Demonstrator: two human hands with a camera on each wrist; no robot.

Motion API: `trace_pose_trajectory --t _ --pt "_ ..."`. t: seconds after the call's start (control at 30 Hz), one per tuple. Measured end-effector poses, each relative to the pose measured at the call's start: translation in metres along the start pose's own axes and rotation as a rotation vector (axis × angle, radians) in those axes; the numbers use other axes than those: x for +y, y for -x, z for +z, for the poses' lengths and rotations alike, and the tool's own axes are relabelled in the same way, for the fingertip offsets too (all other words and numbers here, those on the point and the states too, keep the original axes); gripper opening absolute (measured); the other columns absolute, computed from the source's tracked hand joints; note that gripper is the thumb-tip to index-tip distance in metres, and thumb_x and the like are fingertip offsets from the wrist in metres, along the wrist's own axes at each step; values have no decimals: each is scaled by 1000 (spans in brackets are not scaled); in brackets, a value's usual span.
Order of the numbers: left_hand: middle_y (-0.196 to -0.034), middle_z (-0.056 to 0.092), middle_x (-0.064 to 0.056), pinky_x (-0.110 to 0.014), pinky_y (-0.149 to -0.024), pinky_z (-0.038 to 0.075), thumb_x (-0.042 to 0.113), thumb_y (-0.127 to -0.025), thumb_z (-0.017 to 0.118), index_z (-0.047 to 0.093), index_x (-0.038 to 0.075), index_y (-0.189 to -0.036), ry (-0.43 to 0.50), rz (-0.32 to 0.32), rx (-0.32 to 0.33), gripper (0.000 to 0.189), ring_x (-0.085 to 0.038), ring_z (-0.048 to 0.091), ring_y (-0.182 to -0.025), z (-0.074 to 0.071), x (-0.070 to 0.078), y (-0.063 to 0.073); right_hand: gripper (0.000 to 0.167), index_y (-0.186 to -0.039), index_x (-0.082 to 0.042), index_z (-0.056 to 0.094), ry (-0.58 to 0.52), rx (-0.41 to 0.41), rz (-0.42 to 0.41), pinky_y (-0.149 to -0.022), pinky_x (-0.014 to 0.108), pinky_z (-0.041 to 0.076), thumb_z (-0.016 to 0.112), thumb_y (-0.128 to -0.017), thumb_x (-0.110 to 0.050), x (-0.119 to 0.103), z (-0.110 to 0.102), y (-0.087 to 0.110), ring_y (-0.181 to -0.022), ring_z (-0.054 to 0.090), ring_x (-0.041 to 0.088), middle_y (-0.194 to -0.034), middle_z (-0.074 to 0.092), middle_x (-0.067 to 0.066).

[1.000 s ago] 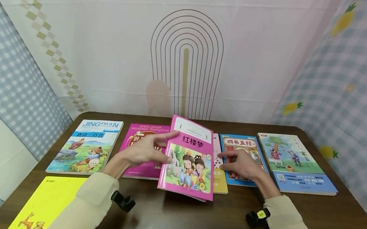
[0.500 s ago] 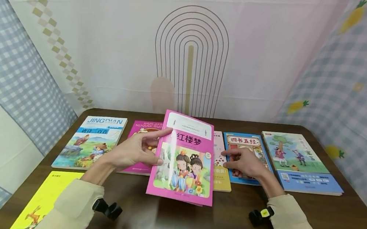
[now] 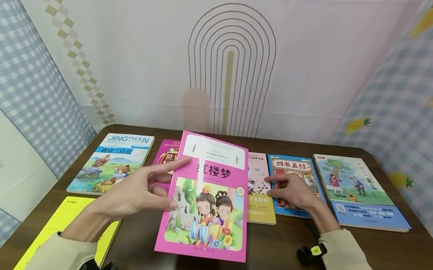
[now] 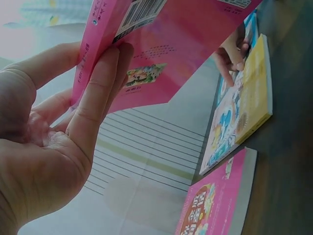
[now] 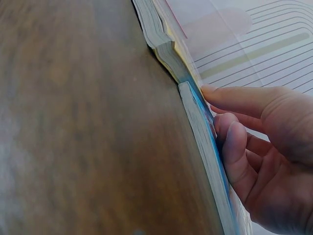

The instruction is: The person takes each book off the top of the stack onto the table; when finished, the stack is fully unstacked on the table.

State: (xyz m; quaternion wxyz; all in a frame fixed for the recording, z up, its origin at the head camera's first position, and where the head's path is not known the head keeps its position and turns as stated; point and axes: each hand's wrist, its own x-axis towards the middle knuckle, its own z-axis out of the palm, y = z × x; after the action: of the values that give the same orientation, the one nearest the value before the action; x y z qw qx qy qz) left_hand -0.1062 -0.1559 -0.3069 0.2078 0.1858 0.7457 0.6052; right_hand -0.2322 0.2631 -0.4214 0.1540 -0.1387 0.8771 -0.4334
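My left hand [image 3: 137, 188] grips a pink children's book [image 3: 207, 225] by its spine side, thumb on the front cover. The cover, with two cartoon figures, faces up toward me. In the left wrist view, fingers [image 4: 95, 93] lie against the pink back cover [image 4: 181, 44] near the barcode. My right hand [image 3: 293, 190] rests with its fingertips at the right edge of a pink-and-yellow book [image 3: 261, 213], over a blue book [image 3: 291, 211]. In the right wrist view, the index finger [image 5: 239, 99] is extended and other fingers are bent, with nothing held between them.
A magenta book [image 3: 165, 152] lies partly hidden behind the held one. Left of it is a JINGDIAN book [image 3: 112, 164], with a yellow book [image 3: 63, 220] nearer me. A blue-and-green book [image 3: 356, 187] lies at the right. A cloth [image 3: 149, 59] hangs behind the table.
My left hand has brought the pink book leftward and nearer to me, off the pink-and-yellow book, and turned its cover more toward me. The right hand has stayed nearly in place.
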Motion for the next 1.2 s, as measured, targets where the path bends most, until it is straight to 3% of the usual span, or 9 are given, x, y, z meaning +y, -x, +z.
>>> trace_pose_trajectory --t 0.17,0.4,0.67,0.83,1.0,1.2 --pt "-152 58 -23 -42 -95 64 2 -92 79 34 24 -167 77 9 -25 90 -32 78 -107 6 -8 22 47 -141 -4 67 7 11 17 -46 27 51 77 -97 -17 1 -2 0 -54 57 18 -83 60 10" --pt "-160 53 -16 -44 -100 61 -7 -98 67 25 17 -170 274 12 -124 87 -33 77 -109 13 -43 54 46 -141 -6 67 27 18 25 -46 26 51 77 -97 -18 0 -6 0 -54 58 18 -84 60 10" --pt "-160 53 -14 -44 -105 59 -4 -102 62 20 19 -171 419 -145 -130 84 -35 74 -117 10 -74 77 49 -142 -5 66 19 8 10 -46 27 51 78 -97 -19 -2 -6 -1 -54 57 17 -85 60 10" --pt "-161 53 -11 -42 -105 59 -1 -103 62 19 20 -171 413 -204 -110 83 -34 75 -114 1 -86 87 49 -142 -5 66 19 7 17 -46 27 51 78 -97 -19 -1 -5 -1 -55 57 18 -86 60 10" --pt "-159 54 -16 -42 -102 61 -1 -101 64 19 16 -171 342 -218 -117 85 -36 74 -115 -8 -92 94 48 -142 -5 66 31 8 29 -46 26 51 78 -97 -19 0 -3 -1 -55 57 17 -86 59 9" --pt "-153 57 -21 -39 -96 64 -1 -99 68 18 10 -170 252 -241 -112 87 -40 77 -100 -14 -96 100 47 -141 -6 67 31 8 37 -46 25 50 78 -97 -19 -1 0 -2 -55 57 17 -86 59 9"
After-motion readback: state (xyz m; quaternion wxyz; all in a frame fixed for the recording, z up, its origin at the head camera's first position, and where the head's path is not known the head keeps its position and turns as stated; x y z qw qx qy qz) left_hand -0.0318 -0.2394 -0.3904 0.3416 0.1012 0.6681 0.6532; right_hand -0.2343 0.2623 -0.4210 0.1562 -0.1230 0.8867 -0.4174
